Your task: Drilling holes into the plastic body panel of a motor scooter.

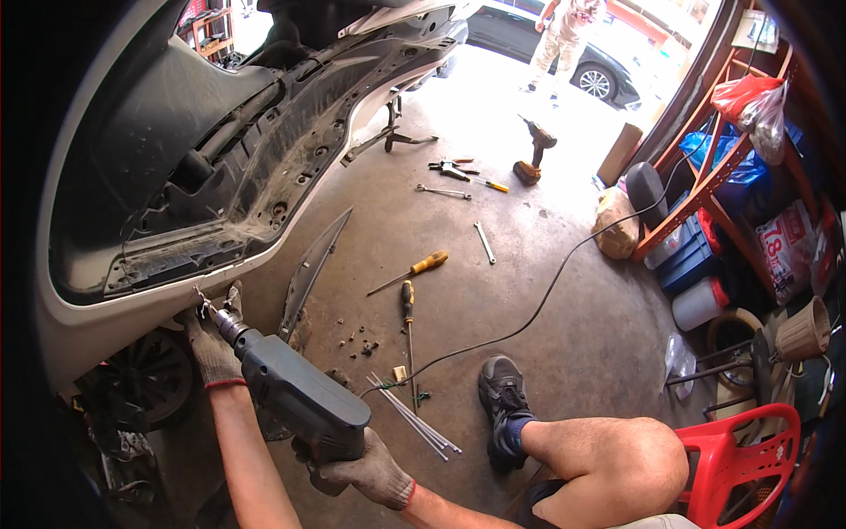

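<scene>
My right hand point(374, 469), in a knit work glove, is wrapped round the handle of a dark corded power drill point(300, 383). The drill's metal chuck point(231, 326) points up and left, and its bit point(204, 300) meets the pale lower edge of a car body point(159, 300). My left hand point(214, 353), gloved too, is raised to that edge just behind the chuck. One finger shows beside the bit; the chuck and drill hide most of the others, so its grip is unclear. The inner side of the car body is dark and dusty.
On the floor lie screwdrivers point(426, 262), wrenches point(486, 242), pliers point(451, 170), small fasteners point(367, 349) and white rods point(414, 419). A cordless drill point(534, 152) stands farther off. The cord point(529, 324) crosses the floor. A red chair point(749, 458), shelving point(705, 189) and a person point(564, 44) are around.
</scene>
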The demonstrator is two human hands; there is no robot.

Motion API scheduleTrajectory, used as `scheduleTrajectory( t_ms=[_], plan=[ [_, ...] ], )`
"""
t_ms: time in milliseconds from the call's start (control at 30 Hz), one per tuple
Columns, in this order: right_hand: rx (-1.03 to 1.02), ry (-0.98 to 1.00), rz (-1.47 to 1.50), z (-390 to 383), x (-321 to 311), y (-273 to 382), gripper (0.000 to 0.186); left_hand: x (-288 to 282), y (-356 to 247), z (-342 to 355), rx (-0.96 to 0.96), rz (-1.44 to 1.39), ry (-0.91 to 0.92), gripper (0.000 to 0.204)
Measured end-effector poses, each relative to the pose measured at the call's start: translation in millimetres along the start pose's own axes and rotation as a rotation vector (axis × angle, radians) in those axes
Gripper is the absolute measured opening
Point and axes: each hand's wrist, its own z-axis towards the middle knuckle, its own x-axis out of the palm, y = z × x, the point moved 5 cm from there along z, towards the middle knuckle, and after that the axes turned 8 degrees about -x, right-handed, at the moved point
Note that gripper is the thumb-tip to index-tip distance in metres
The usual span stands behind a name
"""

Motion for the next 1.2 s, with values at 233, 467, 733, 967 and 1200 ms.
scheduleTrajectory(
  t_ms=[233,467,733,967,1200],
  plan=[
    [-0.004,-0.001,-0.005,0.3,-0.3,-0.3,0.065,3.7,0.3,-1.0,-0.05,-0.081,-0.033,0.062],
    [-0.009,0.006,-0.009,-0.3,-1.4,-1.8,0.066,2.1,1.2,0.2,-0.039,-0.081,-0.023,0.059],
    [-0.009,0.001,-0.008,-0.6,-2.0,-3.0,0.067,-4.1,-1.4,4.2,0.021,0.036,0.016,0.081],
    [-0.014,0.002,0.025,-0.7,-0.2,-1.3,0.066,-7.3,-4.2,7.1,0.047,0.066,0.017,0.073],
    [-0.008,0.004,-0.003,-0.7,1.4,0.8,0.064,0.9,-1.8,-0.5,0.044,0.052,0.012,0.074]
  ],
)
